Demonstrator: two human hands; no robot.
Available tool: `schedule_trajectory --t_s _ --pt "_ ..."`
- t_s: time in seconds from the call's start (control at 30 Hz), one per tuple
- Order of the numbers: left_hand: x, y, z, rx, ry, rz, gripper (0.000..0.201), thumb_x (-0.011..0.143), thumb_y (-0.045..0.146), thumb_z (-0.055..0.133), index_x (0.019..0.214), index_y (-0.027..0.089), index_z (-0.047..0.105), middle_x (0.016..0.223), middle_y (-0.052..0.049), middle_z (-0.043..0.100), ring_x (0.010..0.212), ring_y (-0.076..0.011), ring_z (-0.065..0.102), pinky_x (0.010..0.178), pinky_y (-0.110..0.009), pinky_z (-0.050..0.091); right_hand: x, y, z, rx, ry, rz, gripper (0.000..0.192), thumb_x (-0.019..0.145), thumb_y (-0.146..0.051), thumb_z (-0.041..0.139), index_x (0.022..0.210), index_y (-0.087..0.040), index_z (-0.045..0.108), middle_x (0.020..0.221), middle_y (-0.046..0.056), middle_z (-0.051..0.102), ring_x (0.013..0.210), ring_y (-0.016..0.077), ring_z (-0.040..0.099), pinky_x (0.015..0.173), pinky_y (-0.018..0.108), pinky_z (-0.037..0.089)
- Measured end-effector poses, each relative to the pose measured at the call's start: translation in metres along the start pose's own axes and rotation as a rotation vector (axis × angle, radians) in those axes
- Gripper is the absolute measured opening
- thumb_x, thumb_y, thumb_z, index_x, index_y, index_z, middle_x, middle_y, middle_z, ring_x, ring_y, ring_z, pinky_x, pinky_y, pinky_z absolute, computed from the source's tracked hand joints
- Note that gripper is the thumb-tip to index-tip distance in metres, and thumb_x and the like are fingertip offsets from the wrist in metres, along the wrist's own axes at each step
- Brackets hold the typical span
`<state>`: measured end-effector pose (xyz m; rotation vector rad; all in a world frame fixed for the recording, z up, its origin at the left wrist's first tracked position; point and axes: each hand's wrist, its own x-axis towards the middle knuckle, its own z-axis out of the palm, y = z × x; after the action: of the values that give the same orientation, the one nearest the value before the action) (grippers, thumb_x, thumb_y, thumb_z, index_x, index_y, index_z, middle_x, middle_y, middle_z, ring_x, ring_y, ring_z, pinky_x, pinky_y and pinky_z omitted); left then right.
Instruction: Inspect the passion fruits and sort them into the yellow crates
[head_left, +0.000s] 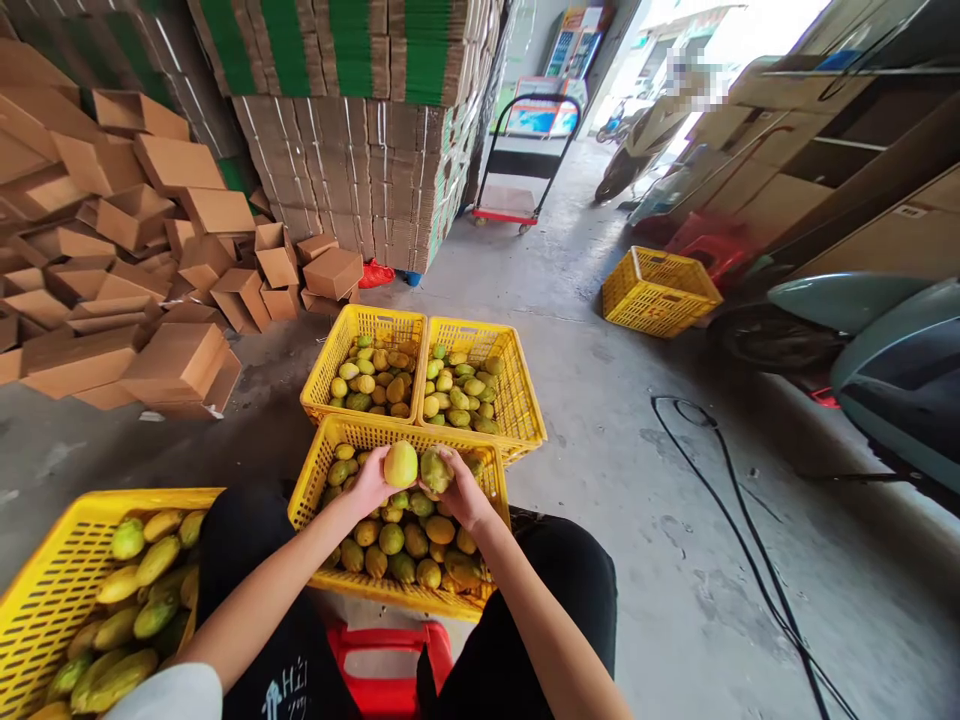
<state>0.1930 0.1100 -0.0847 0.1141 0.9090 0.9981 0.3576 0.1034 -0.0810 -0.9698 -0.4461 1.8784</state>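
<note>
The left hand (369, 488) is closed around a yellow fruit (400, 464), and the right hand (463, 497) around a greener fruit (436, 470). Both are held up over the near crate (375, 588), side by side; whether their skins touch is hard to tell. Each fruit is rounded and fills a palm, so it probably has moderate weight and a firm body with a little give. The smooth yellow skin could slip and might bruise under hard fingertips; the greener one looks rougher. A broad hold around the widest part, fingers spread, should suit both better than a pinch.

The near crate's rim stands above the fruit inside it, a stiff edge that knuckles could catch when lowered. Just beyond, the far left crate (324, 385) and far right crate (519, 385) stand side by side, with more fruit. The left knee (236, 535) and right knee (574, 570) flank the near crate and narrow the side room; another crate (45, 590) stands left of the left leg. To the right, the floor (600, 440) gives more room, reaching to a black cable (739, 500).
</note>
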Motion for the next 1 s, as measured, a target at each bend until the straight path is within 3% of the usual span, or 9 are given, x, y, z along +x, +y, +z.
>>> schedule_trajectory --t_s 0.17,0.3,0.57,0.7,0.83,1.0 --pt "0.0 0.004 -0.003 -0.036 -0.038 0.044 0.018 0.087 0.023 0.055 0.101 0.014 0.06 0.095 -0.009 0.069 0.095 -0.0217 0.066 0.089 -0.039 0.054 0.003 -0.003 -0.001 0.091 -0.082 -0.007 0.029 0.065 -0.031 0.067 0.093 -0.027 0.059 0.096 -0.001 0.065 0.095 0.0221 0.061 0.072 0.036 0.055" --pt "0.005 0.0 -0.009 0.011 -0.073 0.054 0.021 0.081 0.023 0.065 0.1 0.014 0.061 0.098 -0.01 0.069 0.093 -0.0211 0.067 0.086 -0.036 0.055 -0.002 -0.003 0.002 -0.03 -0.013 -0.022 0.03 0.072 -0.039 0.07 0.097 -0.026 0.059 0.104 0.0 0.063 0.092 0.0198 0.061 0.068 0.033 0.055" --pt "0.002 0.0 -0.005 0.02 -0.007 0.009 0.027 0.088 0.037 0.053 0.099 0.013 0.058 0.087 -0.011 0.069 0.08 -0.0211 0.068 0.075 -0.036 0.057 -0.002 0.001 0.005 0.023 -0.02 -0.028 0.026 0.071 -0.039 0.071 0.086 -0.027 0.054 0.08 -0.004 0.059 0.083 0.0187 0.061 0.071 0.034 0.053" --pt "0.0 0.009 -0.002 -0.081 -0.028 0.031 0.026 0.088 0.03 0.046 0.106 0.014 0.055 0.093 -0.011 0.068 0.09 -0.0242 0.067 0.083 -0.044 0.055 0.001 -0.005 0.002 0.081 -0.055 -0.05 0.024 0.07 -0.036 0.064 0.093 -0.028 0.058 0.088 -0.001 0.063 0.09 0.022 0.061 0.074 0.037 0.053" --pt "0.002 0.012 -0.004 -0.07 -0.079 0.069 0.025 0.081 0.02 0.06 0.106 0.018 0.054 0.1 -0.007 0.067 0.096 -0.0224 0.066 0.091 -0.043 0.052 -0.001 -0.012 0.003 0.057 -0.124 -0.099 0.033 0.068 -0.033 0.064 0.101 -0.03 0.06 0.102 0.001 0.065 0.1 0.0238 0.06 0.079 0.039 0.053" --pt "0.002 0.009 -0.004 -0.006 -0.08 0.066 0.018 0.078 0.019 0.066 0.092 0.018 0.055 0.089 -0.005 0.067 0.082 -0.0193 0.067 0.079 -0.037 0.056 -0.005 -0.007 0.003 0.043 -0.081 -0.051 0.033 0.071 -0.036 0.073 0.1 -0.03 0.058 0.104 -0.001 0.062 0.092 0.0169 0.06 0.078 0.033 0.054"
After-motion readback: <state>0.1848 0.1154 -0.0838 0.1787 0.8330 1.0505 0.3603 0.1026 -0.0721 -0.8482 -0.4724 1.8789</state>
